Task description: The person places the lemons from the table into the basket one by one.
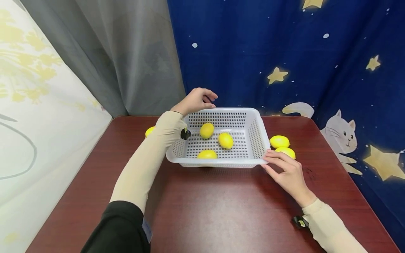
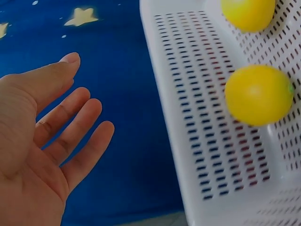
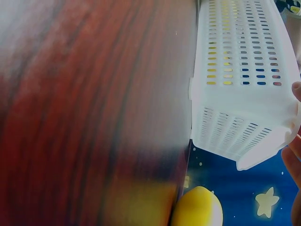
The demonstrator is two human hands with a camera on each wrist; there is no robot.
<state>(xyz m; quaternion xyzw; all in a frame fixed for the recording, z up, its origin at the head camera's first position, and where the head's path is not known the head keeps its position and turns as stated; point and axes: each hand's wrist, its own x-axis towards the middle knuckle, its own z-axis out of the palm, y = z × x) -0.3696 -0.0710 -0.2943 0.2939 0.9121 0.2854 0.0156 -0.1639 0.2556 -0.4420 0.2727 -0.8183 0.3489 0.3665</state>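
A white perforated plastic basket [image 1: 218,162] stands toward the far side of the table, with three lemons [image 1: 226,140] visible inside. Past its far rim, my left hand [image 1: 197,100] hovers with loosely bent fingers and holds nothing. A gap separates that hand [image 2: 51,122] from the basket wall [image 2: 207,108] in the left wrist view. My right hand [image 1: 286,172] pinches the near right corner of the basket, thumb on the front side and fingers on the right side. Only the fingertips [image 3: 296,89] of this hand show at the edge of the right wrist view.
Two lemons [image 1: 280,141] lie on the brown table [image 1: 215,211] just right of the basket. Another lemon [image 1: 149,131] on the left is partly hidden behind my left arm. A blue star-patterned curtain [image 1: 237,52] and a grey curtain [image 1: 142,52] hang behind the table.
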